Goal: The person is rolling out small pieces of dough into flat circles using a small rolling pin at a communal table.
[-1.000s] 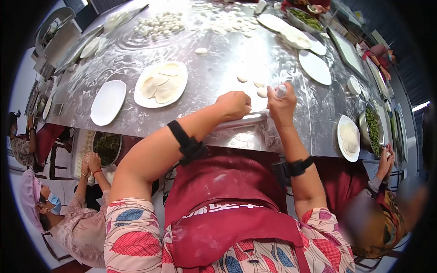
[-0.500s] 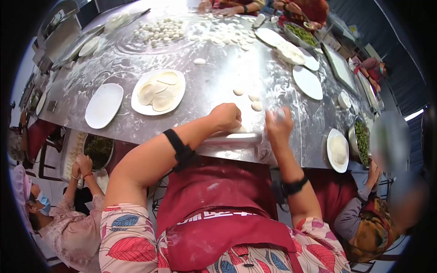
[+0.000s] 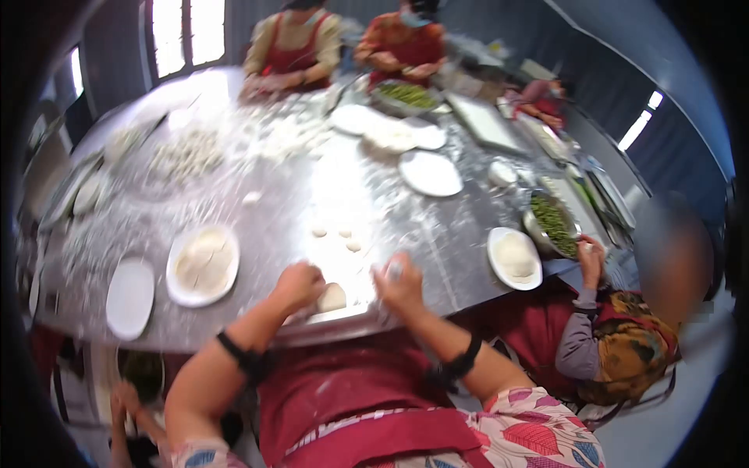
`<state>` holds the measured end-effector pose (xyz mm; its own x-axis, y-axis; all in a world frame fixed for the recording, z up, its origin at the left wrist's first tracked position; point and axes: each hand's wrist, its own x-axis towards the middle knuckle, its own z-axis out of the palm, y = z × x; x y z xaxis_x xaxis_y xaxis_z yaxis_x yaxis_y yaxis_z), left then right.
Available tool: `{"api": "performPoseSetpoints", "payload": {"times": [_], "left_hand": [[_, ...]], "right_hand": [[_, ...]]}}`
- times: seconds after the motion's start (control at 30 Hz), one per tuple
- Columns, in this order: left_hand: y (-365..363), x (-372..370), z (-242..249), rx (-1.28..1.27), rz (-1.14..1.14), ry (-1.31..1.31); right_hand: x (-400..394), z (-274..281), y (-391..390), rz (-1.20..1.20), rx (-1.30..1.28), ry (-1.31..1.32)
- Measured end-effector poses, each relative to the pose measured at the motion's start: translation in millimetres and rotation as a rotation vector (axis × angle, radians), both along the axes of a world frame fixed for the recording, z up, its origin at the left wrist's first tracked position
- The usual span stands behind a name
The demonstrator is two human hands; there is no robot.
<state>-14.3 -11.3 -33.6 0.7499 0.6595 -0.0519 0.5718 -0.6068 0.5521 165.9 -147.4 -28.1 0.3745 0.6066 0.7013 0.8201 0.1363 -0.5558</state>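
My left hand (image 3: 300,285) is closed at the left edge of a round dough wrapper (image 3: 333,297), which lies at the table's near edge. To its right, my right hand (image 3: 399,287) is closed around what looks like a small rolling pin (image 3: 394,271); only a pale, blurred end shows above the fingers. Just beyond my hands lie several small dough pieces (image 3: 353,245). A white plate of rolled wrappers (image 3: 173,282) stands to the left of my left hand.
An oblong white plate (image 3: 130,300) is at far left. At right are a plate with wrappers (image 3: 495,253) and a bowl of green filling (image 3: 552,225), beside a co-worker's hand (image 3: 591,261). Dough pieces (image 3: 187,154) and more plates (image 3: 430,173) lie farther back; people work across the floured metal table.
The camera view has tilted up and turned right, showing the co-workers across the table. More of the dough wrapper now shows between my hands. Both hands stay near the table's edge.
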Motion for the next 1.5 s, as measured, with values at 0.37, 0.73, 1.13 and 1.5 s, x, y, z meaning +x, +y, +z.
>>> {"api": "performPoseSetpoints", "payload": {"times": [0.37, 0.73, 1.13, 1.5], "left_hand": [[-7.8, 9.0, 21.6, -0.193, -0.044, -0.031], [-10.6, 8.0, 33.5, -0.153, 0.013, -0.016], [-6.8, 3.0, 15.5, -0.114, -0.053, -0.042], [-10.4, -5.8, 17.6, -0.318, -0.088, -0.06]], "right_hand": [[-1.8, 15.5, 30.9, 0.103, -0.038, 0.289], [-0.9, 20.6, 60.7, 0.091, -0.074, 0.284], [1.7, 6.2, 54.7, 0.073, -0.034, 0.2], [-9.5, 11.7, -7.8, 0.054, -0.117, 0.354]]}}
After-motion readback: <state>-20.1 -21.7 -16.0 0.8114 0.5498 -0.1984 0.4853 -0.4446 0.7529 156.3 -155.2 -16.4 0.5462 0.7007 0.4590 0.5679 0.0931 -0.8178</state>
